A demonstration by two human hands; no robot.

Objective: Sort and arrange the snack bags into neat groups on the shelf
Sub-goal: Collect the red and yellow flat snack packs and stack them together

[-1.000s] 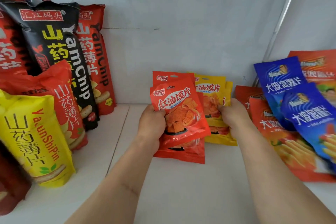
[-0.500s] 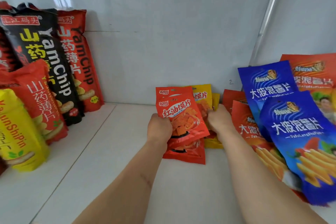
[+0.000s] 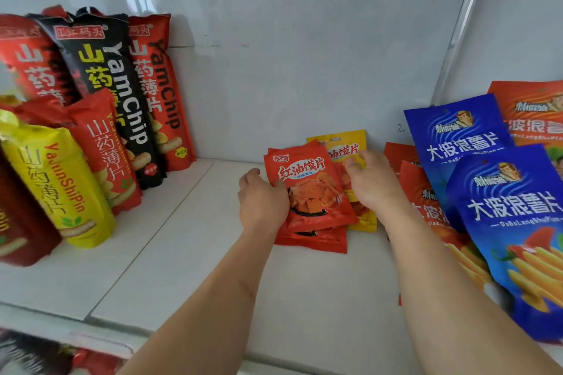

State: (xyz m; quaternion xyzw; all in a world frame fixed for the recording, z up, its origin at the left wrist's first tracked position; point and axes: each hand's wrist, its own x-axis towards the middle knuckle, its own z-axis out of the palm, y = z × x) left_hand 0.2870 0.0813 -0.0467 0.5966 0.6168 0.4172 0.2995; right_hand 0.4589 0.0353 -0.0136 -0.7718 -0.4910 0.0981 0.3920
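Both hands are in the middle of the white shelf [image 3: 189,253] working the small snack packs. The left hand [image 3: 262,201] grips the left edge of the top red pack [image 3: 310,189], thumb on its front, and that pack sits tilted on another red pack [image 3: 313,240] lying flat under it. The right hand [image 3: 373,183] is on the yellow packs [image 3: 347,146] just behind and to the right; its fingers curl over the front one, so it looks like it's holding it, though the hand hides most of the contact. To the right, the blue chip bags [image 3: 457,137] overlap each other and lean over some red-orange chip bags [image 3: 530,113] at the wall. On the left, the tall yam chip bags stand in rows: a black one [image 3: 115,94], red ones [image 3: 158,85] and a yellow one [image 3: 58,186] in front.
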